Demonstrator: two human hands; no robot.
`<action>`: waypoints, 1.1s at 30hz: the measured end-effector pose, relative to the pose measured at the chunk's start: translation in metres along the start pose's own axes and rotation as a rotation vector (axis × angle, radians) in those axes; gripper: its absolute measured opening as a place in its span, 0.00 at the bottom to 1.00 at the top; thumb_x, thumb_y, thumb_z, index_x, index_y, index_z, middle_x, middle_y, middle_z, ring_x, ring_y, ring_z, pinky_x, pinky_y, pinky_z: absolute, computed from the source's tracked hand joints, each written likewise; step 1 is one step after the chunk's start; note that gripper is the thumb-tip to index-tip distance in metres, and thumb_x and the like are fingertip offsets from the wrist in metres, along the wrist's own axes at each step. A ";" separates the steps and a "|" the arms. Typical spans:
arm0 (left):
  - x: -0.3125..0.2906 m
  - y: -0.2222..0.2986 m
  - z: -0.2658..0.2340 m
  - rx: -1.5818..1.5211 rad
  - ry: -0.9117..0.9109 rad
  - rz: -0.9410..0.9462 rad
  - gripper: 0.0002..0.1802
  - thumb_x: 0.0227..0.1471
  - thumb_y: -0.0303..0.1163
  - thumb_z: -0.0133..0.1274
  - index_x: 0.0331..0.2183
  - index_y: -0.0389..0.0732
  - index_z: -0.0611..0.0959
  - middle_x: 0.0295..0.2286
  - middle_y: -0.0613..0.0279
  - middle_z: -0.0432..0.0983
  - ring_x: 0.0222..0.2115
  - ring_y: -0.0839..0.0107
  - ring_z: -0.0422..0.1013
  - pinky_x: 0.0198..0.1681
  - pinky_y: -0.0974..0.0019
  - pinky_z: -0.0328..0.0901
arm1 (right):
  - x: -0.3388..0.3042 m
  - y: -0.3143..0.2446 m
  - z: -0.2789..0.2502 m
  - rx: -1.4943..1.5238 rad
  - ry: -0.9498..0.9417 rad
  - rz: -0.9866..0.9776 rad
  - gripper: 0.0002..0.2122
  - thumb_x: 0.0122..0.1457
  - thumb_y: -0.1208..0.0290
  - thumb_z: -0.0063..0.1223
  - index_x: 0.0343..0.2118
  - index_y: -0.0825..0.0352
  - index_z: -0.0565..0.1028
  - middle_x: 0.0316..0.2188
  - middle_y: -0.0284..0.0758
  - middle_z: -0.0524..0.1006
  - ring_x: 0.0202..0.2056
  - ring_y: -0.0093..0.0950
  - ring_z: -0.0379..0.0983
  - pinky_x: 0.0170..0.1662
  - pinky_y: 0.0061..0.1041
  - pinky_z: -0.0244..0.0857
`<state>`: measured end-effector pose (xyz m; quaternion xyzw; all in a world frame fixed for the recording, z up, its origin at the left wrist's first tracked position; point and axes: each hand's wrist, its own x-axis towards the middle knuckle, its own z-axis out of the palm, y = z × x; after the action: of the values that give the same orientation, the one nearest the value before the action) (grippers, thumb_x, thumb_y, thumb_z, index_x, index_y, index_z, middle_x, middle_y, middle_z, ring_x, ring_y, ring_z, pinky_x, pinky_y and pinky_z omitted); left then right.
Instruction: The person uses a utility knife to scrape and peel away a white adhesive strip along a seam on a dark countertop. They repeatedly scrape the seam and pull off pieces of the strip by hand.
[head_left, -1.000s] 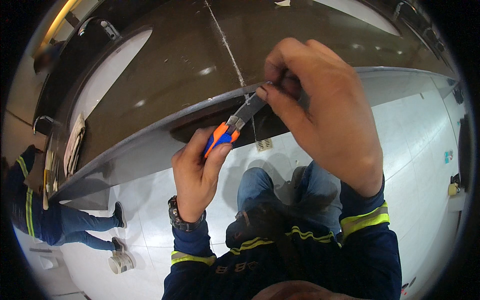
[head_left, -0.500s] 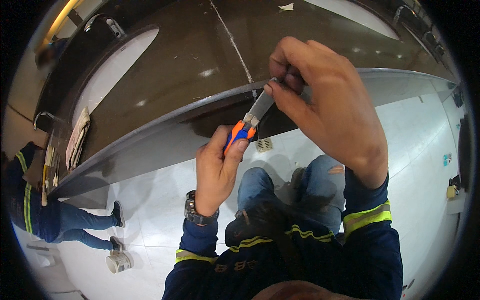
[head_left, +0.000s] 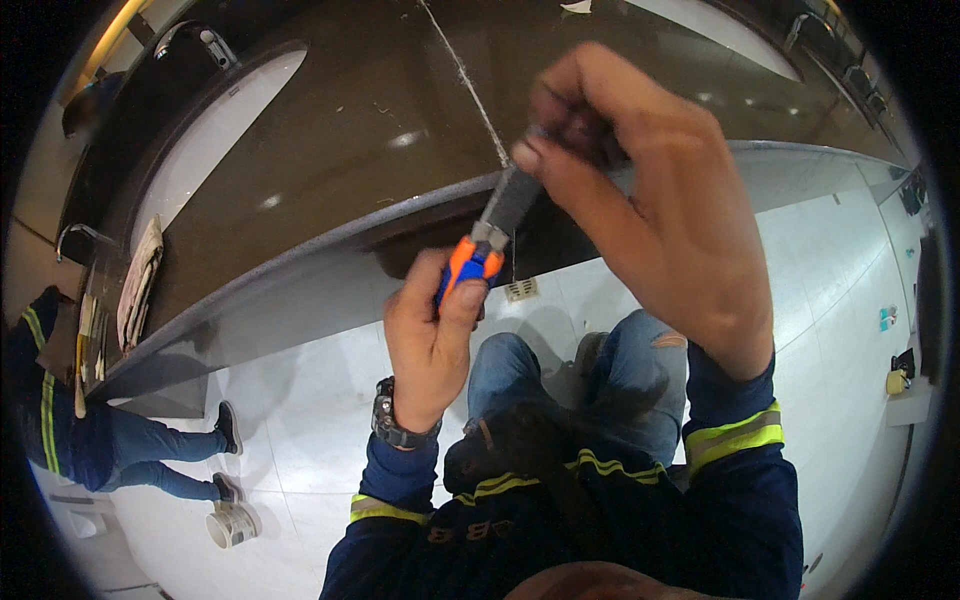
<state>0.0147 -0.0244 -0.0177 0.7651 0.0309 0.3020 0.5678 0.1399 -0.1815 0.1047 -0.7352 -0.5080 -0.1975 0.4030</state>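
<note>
In my left hand (head_left: 432, 330) is a utility knife (head_left: 470, 268) with an orange and blue handle, its wide grey blade slanting up and to the right. The thumb lies along the handle and the fingers wrap it. My right hand (head_left: 640, 180) is closed at the blade's tip, its thumb pressed there and the other fingers curled. Motion blur hides whether a small bit sits between those fingertips. Both hands are over the front edge of a dark, glossy countertop (head_left: 370, 165), near where a whitish joint line (head_left: 465, 80) meets the edge.
White basins (head_left: 225, 135) are set into the counter on both sides, with a faucet (head_left: 195, 42) at the left one. A folded cloth (head_left: 140, 280) and brushes (head_left: 85, 340) lie at the left end. There a person (head_left: 75, 420) stands near a white bucket (head_left: 232, 525).
My right hand has risen slightly and its fingers are now blurred at the blade tip. The knife and left hand have shifted a little left. The whole view has moved slightly.
</note>
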 end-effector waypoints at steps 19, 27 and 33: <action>-0.009 -0.025 0.039 -0.109 0.073 0.020 0.23 0.67 0.49 0.49 0.42 0.36 0.77 0.22 0.66 0.71 0.23 0.80 0.66 0.26 0.73 0.61 | -0.009 0.020 -0.016 -0.043 -0.009 -0.118 0.08 0.54 0.73 0.67 0.33 0.67 0.78 0.26 0.31 0.74 0.31 0.23 0.68 0.33 0.24 0.62; -0.009 -0.023 0.034 -0.125 0.038 0.004 0.21 0.67 0.47 0.49 0.41 0.36 0.77 0.21 0.66 0.72 0.22 0.80 0.67 0.26 0.72 0.61 | -0.006 0.017 -0.010 -0.088 -0.027 -0.195 0.05 0.56 0.74 0.64 0.30 0.67 0.77 0.24 0.33 0.73 0.30 0.30 0.67 0.32 0.30 0.60; -0.007 -0.024 0.028 -0.115 0.043 0.005 0.19 0.67 0.46 0.50 0.40 0.37 0.78 0.20 0.67 0.71 0.21 0.81 0.67 0.25 0.73 0.61 | -0.007 0.011 -0.005 -0.105 -0.006 -0.164 0.05 0.56 0.75 0.62 0.30 0.67 0.76 0.25 0.35 0.73 0.31 0.33 0.68 0.32 0.31 0.60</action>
<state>0.0300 -0.0428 -0.0473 0.7248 0.0236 0.3209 0.6092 0.1473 -0.1910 0.0985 -0.7118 -0.5565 -0.2542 0.3449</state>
